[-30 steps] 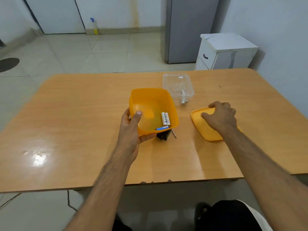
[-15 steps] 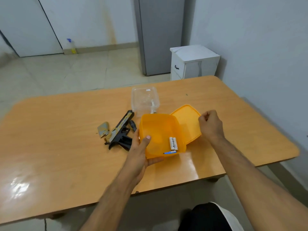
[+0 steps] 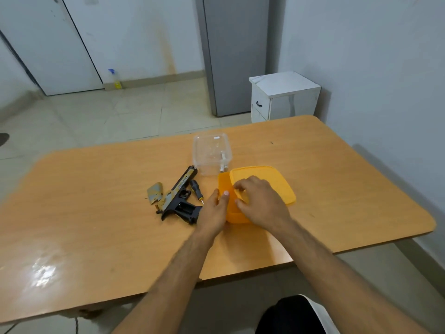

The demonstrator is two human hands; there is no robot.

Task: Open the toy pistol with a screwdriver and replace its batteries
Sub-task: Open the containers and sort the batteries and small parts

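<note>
Toy pistol (image 3: pixel 179 198) beside left hand (image 3: pixel 213 210)

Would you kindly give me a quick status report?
Left hand steadies orange box; right hand presses lid on. Toy pistol lies open, screwdriver beside. Nothing obstructing.

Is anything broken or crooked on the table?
Yes. The toy pistol lies open: its grip is a bare hollow, and a loose cover piece sits beside it. The orange lid also sits skewed on the orange box, not pressed flat.
</note>
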